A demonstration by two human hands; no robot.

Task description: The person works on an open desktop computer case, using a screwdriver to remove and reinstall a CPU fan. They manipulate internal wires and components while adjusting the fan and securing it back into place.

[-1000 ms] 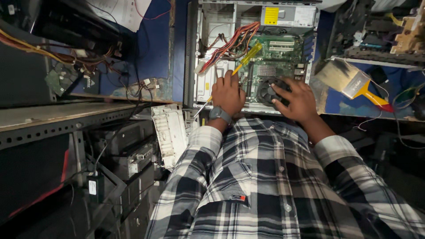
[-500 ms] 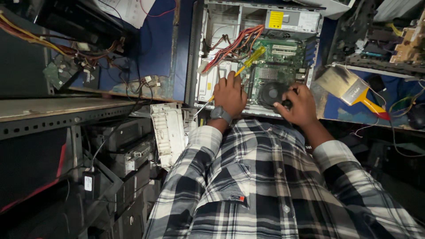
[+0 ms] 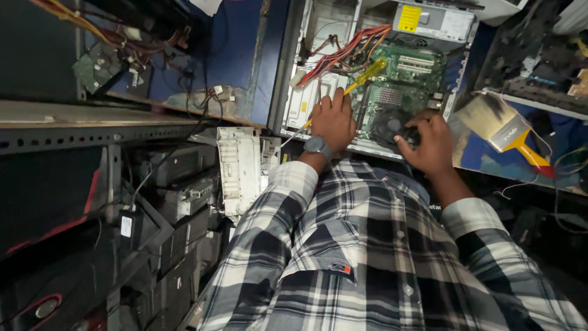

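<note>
- On the blue bench ahead lies an open computer case (image 3: 318, 37), its green board (image 3: 410, 76) facing up.
- Left hand (image 3: 334, 119), with a grey watch (image 3: 317, 146) at the wrist, rests flat on the case's near edge, fingers spread and holding nothing; a yellow-handled screwdriver (image 3: 364, 76) slants just beyond its fingertips, whether touching cannot be told.
- Right hand (image 3: 432, 144) is curled over the black cooler fan (image 3: 389, 122) on the board, fingers closed on its right side.
- Red and orange wires (image 3: 343, 55) run from the case's upper corner down toward the left hand.
- Grey power supply (image 3: 435, 21) with a yellow label sits at the case's far end.
- Right of the case a wide paintbrush (image 3: 502, 129) with a yellow and red handle lies on the bench.
- Left of the case, a loose circuit board (image 3: 92, 64) and tangled cables lie near a metal shelf rail (image 3: 92, 116).
- Below the bench stands a white plastic panel (image 3: 239, 168) among dark stacked units.
- Plaid sleeves (image 3: 294, 184) fill the foreground.
</note>
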